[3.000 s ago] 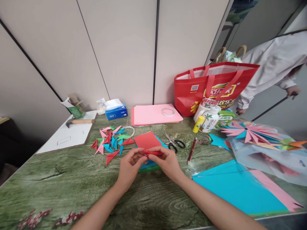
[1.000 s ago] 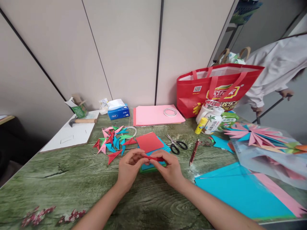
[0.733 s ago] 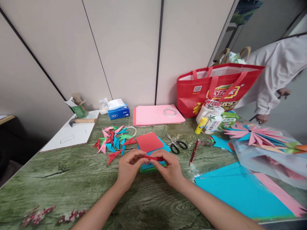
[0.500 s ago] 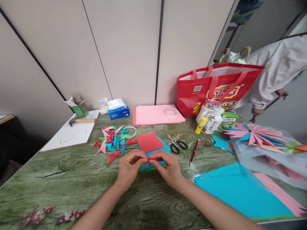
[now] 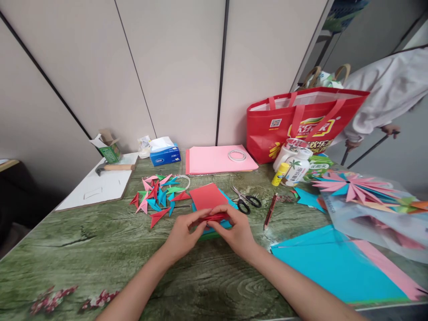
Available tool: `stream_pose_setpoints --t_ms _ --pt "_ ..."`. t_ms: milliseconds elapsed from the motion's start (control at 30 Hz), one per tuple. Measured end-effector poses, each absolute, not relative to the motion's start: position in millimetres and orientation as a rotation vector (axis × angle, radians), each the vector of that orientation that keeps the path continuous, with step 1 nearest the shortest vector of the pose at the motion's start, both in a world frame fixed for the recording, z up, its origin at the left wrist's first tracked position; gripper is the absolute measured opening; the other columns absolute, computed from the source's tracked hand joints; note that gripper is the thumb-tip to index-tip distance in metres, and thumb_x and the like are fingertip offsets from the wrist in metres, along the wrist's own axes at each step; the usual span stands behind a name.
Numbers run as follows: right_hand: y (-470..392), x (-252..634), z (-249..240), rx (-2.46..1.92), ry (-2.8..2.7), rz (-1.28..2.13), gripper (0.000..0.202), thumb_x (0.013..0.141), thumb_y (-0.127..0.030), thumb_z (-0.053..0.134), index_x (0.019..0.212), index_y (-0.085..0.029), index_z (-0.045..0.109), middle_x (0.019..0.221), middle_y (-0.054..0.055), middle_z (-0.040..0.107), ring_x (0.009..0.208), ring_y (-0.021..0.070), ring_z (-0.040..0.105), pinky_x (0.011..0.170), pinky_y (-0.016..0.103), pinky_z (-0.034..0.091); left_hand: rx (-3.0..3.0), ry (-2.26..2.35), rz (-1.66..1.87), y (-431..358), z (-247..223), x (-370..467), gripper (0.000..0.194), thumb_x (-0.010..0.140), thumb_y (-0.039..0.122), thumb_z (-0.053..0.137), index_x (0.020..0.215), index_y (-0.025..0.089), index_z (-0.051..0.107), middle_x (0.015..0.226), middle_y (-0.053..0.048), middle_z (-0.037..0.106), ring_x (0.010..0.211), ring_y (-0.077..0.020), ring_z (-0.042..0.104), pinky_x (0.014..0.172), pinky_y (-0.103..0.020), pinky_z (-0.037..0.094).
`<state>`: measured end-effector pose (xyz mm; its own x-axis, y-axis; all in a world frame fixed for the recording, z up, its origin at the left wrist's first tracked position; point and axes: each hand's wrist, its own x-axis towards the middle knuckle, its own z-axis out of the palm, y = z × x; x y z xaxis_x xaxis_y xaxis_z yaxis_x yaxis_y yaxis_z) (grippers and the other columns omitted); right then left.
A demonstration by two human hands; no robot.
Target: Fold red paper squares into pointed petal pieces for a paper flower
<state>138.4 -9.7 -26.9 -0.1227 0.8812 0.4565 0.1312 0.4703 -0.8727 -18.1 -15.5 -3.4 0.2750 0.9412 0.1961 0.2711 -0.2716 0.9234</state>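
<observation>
Between both hands is a small folded piece of red paper (image 5: 216, 217), partly hidden by the fingers. My left hand (image 5: 185, 232) pinches its left end with thumb and fingers, and my right hand (image 5: 236, 227) grips the right end. Just beyond and beneath them lies a stack of square coloured paper, a red sheet (image 5: 207, 196) on top of blue and green ones. To the left of the stack are several folded paper pieces (image 5: 157, 196) in red, pink, blue and green. Black-handled scissors (image 5: 245, 200) rest right of the stack, with a dark red pencil (image 5: 270, 211) beyond them.
Pink sheets (image 5: 214, 159) bear a tape roll (image 5: 237, 155) at the back. A glue stick (image 5: 281, 174), white bottle (image 5: 297, 167) and red bag (image 5: 267, 129) stand back right. Large blue paper (image 5: 334, 267) lies front right. A hammer (image 5: 115, 167) rests left. Another person (image 5: 377, 98) holds a stick.
The red paper between my hands has turned and shows more of its surface, with my fingers shifted along it. At the right, the other person's hands and stick have moved.
</observation>
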Motion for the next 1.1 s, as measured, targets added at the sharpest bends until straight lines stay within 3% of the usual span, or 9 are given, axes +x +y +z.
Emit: stream_pose_setpoints --t_ms 167,267,367,467,633,1100 --pt "-8.3 137.9 -25.6 -0.872 -1.410 0.979 0.021 0.072 -0.024 0.062 0.091 -0.019 0.055 0.085 0.005 0.064 0.076 0.0172 0.064 0.070 0.031 0.054 1.666 1.156 1.104 -15.7 -5.0 -16.8 0.024 0.074 0.020 0.055 0.095 0.019 0.067 0.089 -0.007 0.071 0.076 -0.0204 0.066 0.074 -0.035 0.052" --pt "-7.7 138.5 -24.6 -0.872 -1.437 0.985 0.017 0.070 -0.023 0.065 0.084 -0.018 0.059 0.081 0.004 0.066 0.074 0.0171 0.064 0.070 0.031 0.054 1.544 1.146 1.094 -15.4 -6.2 -15.6 0.026 0.068 0.019 0.062 0.094 0.018 0.066 0.090 -0.007 0.071 0.081 -0.0224 0.066 0.075 -0.035 0.052" --pt "-7.7 138.7 -23.6 -0.845 -1.460 0.984 0.015 0.069 -0.025 0.066 0.081 -0.018 0.063 0.083 0.006 0.066 0.076 0.0181 0.063 0.069 0.031 0.054 1.422 1.148 1.092 -15.1 -6.9 -15.0 0.028 0.063 0.015 0.065 0.091 0.018 0.065 0.077 -0.004 0.073 0.071 -0.0211 0.067 0.069 -0.033 0.053" --pt "-7.6 138.6 -22.8 -0.892 -1.387 1.035 0.023 0.065 -0.029 0.070 0.084 -0.018 0.064 0.081 0.006 0.068 0.070 0.0188 0.065 0.065 0.031 0.055 1.423 1.159 1.085 -15.9 -6.5 -14.8 0.018 0.066 0.014 0.062 0.083 0.019 0.066 0.066 -0.002 0.071 0.062 -0.0190 0.066 0.063 -0.031 0.053" --pt "-7.5 138.8 -20.9 -0.931 -1.360 1.015 0.018 0.060 -0.031 0.072 0.070 -0.017 0.066 0.067 0.004 0.069 0.060 0.0171 0.064 0.057 0.028 0.054 1.459 1.110 1.030 -17.7 -3.9 -14.1 0.006 0.070 0.022 0.061 0.074 0.018 0.063 0.058 0.000 0.067 0.054 -0.0162 0.063 0.056 -0.027 0.051" --pt "-5.0 141.3 -19.6 -0.805 -1.222 1.362 0.011 0.061 -0.025 0.071 0.059 -0.018 0.064 0.055 -0.001 0.066 0.052 0.0137 0.061 0.053 0.026 0.052 1.363 1.060 1.001 -19.7 2.8 -11.8 0.017 0.069 0.029 0.064 0.065 0.013 0.059 0.047 -0.001 0.063 0.043 -0.0122 0.059 0.046 -0.022 0.047"
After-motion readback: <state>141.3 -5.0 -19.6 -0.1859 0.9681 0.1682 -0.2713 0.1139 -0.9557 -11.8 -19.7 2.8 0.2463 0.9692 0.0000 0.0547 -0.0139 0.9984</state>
